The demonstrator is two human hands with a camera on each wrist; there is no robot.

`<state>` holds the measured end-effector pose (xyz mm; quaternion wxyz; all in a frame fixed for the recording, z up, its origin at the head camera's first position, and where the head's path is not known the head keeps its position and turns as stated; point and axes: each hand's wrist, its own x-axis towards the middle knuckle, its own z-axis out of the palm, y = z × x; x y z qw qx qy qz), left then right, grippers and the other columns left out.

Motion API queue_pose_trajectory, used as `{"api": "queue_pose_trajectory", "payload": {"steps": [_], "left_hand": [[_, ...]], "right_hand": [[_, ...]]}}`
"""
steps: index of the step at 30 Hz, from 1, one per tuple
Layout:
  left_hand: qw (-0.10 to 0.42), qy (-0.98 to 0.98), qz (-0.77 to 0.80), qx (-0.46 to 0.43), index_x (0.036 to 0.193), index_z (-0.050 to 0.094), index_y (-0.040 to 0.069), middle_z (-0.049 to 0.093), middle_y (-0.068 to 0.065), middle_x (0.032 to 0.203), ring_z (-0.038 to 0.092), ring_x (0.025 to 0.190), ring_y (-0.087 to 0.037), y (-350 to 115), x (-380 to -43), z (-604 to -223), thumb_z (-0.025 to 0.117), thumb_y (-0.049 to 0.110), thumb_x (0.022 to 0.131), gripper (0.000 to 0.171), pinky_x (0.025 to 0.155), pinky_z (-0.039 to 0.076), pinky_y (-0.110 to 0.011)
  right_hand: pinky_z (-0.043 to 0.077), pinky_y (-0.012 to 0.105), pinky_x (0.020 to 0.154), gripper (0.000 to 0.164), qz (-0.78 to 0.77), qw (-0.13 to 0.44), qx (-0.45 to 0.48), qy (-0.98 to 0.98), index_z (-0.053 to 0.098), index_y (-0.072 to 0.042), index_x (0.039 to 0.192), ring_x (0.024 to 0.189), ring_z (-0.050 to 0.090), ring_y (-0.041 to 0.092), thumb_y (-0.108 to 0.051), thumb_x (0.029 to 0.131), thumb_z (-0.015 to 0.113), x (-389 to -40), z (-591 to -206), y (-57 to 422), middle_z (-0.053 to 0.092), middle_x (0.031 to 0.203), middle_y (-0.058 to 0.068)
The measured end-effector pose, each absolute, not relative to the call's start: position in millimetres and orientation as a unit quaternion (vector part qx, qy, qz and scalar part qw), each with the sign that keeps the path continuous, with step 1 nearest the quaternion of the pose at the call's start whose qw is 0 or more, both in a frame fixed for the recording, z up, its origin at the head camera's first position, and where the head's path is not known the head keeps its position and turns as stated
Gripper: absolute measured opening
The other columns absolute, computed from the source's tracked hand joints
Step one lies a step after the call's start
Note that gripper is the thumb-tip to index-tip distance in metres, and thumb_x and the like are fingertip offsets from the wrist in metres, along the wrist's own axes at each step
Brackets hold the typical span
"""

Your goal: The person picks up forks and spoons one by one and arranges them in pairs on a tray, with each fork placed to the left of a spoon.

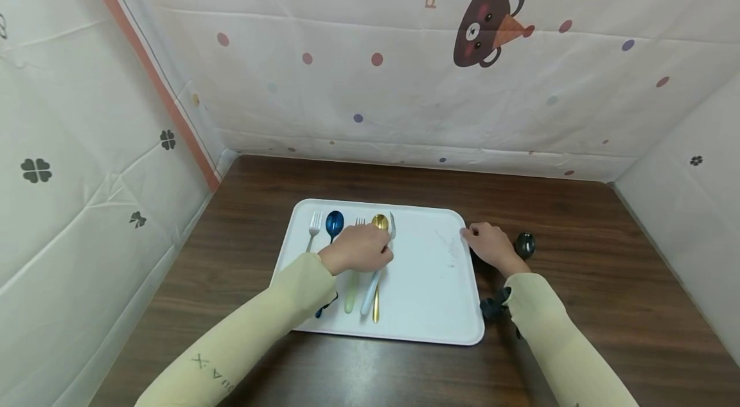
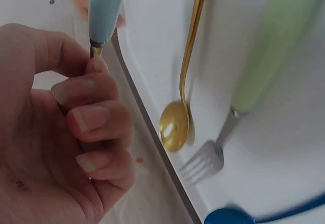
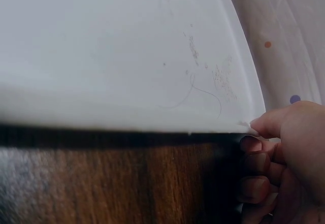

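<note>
My left hand (image 1: 361, 248) is over the middle of a white tray (image 1: 433, 272) and pinches a knife (image 1: 370, 296) with a light blue handle. In the left wrist view, thumb and fingertips meet at the neck just past the handle (image 2: 105, 13). Beside this hand lie a gold spoon (image 2: 174, 126) and a fork with a green handle (image 2: 271, 51). Farther left on the tray are a blue spoon (image 1: 334, 223) and a silver fork (image 1: 315, 223). My right hand (image 1: 490, 245) grips the tray's right edge, thumb on top and fingers curled below.
A dark wooden table (image 1: 584, 253) carries the tray. Patterned cloth (image 1: 324, 92) hangs behind and at both sides. A dark, shiny rounded object (image 1: 525, 245) shows just right of my right hand. Faint marks and a hair (image 3: 205, 90) are on the tray's surface.
</note>
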<state>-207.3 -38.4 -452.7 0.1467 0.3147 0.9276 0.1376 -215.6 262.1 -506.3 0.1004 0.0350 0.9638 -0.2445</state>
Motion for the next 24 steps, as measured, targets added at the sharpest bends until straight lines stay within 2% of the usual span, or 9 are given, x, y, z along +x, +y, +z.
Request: {"api": "queue_pose_trajectory", "payload": {"steps": [8,17,24], "left_hand": [[0.138,0.934,0.134,0.301,0.058,0.044,0.016,0.036,0.004,0.051,0.034,0.045,-0.011,-20,-208,-458,0.053,0.024,0.092,0.035,0.045,0.027,-0.024],[0.147,0.945,0.112,0.270,0.064,0.055,0.015,0.047,0.001,0.058,0.045,0.049,-0.014,-1,-208,-470,0.055,0.029,0.091,0.030,0.046,0.034,-0.028],[0.156,0.948,0.093,0.260,0.073,0.061,0.013,0.048,0.000,0.059,0.047,0.052,-0.015,8,-207,-469,0.056,0.029,0.091,0.024,0.048,0.034,-0.028]], "right_hand": [[0.033,0.030,0.056,0.039,-0.244,0.103,0.034,0.964,0.049,-0.010,0.072,0.059,0.042,0.018,-0.036,0.101,0.042,-217,-507,263,0.042,0.062,0.002],[0.032,0.030,0.057,0.039,-0.242,0.107,0.031,0.964,0.047,-0.010,0.073,0.059,0.041,0.019,-0.036,0.101,0.041,-215,-504,264,0.041,0.062,0.003],[0.032,0.030,0.057,0.038,-0.241,0.105,0.032,0.964,0.047,-0.010,0.073,0.059,0.041,0.019,-0.036,0.101,0.040,-214,-503,262,0.042,0.063,0.003]]}}
